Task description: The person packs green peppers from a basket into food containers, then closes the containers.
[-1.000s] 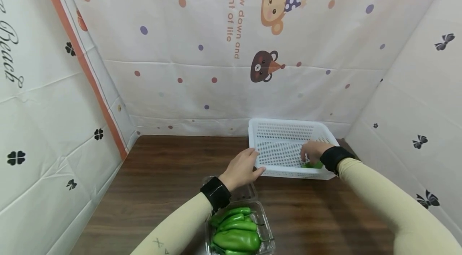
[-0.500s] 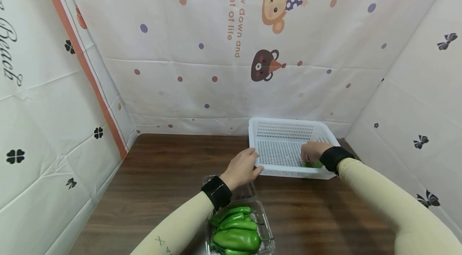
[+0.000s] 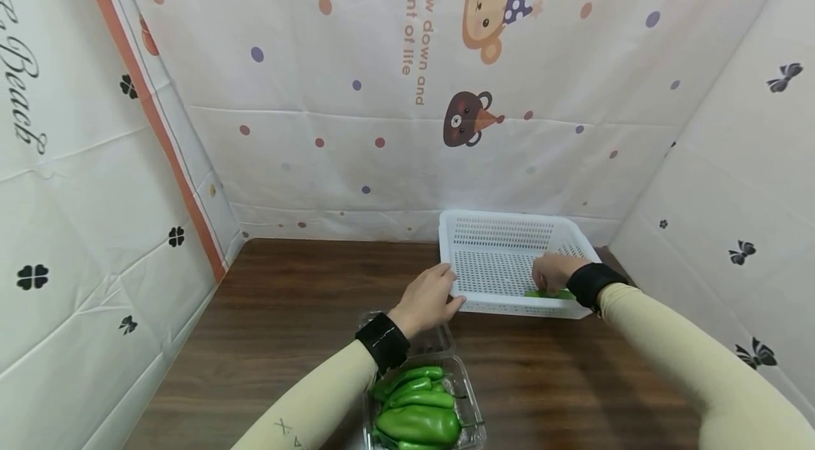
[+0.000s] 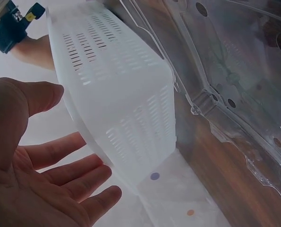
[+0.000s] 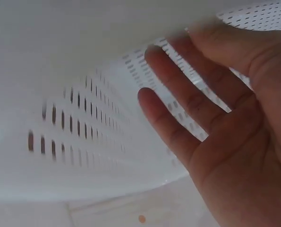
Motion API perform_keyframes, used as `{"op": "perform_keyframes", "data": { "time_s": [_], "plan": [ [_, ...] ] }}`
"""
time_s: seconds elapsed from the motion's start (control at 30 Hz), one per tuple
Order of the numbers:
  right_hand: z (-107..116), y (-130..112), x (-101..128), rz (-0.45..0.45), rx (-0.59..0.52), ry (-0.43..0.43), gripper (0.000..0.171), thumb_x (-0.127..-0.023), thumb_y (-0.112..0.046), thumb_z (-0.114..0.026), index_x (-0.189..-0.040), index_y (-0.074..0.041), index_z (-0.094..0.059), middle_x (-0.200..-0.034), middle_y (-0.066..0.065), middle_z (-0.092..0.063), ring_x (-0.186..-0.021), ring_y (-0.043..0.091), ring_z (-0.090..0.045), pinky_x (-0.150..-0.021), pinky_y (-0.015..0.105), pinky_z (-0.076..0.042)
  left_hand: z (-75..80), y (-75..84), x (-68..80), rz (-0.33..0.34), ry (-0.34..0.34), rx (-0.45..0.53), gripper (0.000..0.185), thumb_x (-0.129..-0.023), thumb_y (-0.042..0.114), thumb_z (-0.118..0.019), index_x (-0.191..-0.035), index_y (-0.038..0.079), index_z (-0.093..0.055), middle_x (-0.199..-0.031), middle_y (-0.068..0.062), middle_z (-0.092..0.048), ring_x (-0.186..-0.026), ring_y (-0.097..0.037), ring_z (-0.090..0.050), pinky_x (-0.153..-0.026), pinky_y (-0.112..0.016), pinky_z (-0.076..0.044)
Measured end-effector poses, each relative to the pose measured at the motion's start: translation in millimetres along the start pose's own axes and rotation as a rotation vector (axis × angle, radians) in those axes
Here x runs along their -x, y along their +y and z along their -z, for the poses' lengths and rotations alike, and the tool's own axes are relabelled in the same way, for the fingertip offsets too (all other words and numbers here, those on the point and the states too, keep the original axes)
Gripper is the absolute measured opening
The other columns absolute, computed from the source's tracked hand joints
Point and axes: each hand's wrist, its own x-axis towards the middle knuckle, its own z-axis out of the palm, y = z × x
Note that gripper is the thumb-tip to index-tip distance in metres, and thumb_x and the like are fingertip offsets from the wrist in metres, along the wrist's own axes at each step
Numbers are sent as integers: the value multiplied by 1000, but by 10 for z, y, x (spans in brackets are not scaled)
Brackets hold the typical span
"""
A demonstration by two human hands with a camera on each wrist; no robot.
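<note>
My left hand is at the near left corner of a white perforated basket, fingers along the rim and thumb on its front side. In the left wrist view the left hand has its fingers loosely extended beside the basket wall. My right hand reaches down inside the basket at its front right, fingertips right at a green pepper lying along the front wall. In the right wrist view the right hand's thumb and index tips are hidden behind the blurred rim; I cannot tell whether they pinch the pepper.
Below my left forearm stands a clear plastic box holding several green peppers; its lid lies folded back toward the basket. The brown wooden table is bounded by printed cloth walls at the back and both sides.
The green pepper in the basket now shows further left, lying flatter along the front wall. My right hand has shifted very slightly; the left hand stays at the corner.
</note>
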Motion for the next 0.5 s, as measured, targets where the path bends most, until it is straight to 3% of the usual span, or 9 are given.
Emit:
{"op": "perform_keyframes", "data": {
  "time_s": [0.5],
  "plan": [
    [33,-13,95,77,14,78,18,-84,2,-77,-81,-10,-65,-78,-1,-56,-74,16,-51,-67,31,-43,-33,-30,27,-24,31,19,41,-98,31,-70,-126,3,-68,-136,-14,-62,-119,-22,-64,-100,-35,-54]
  ]
}}
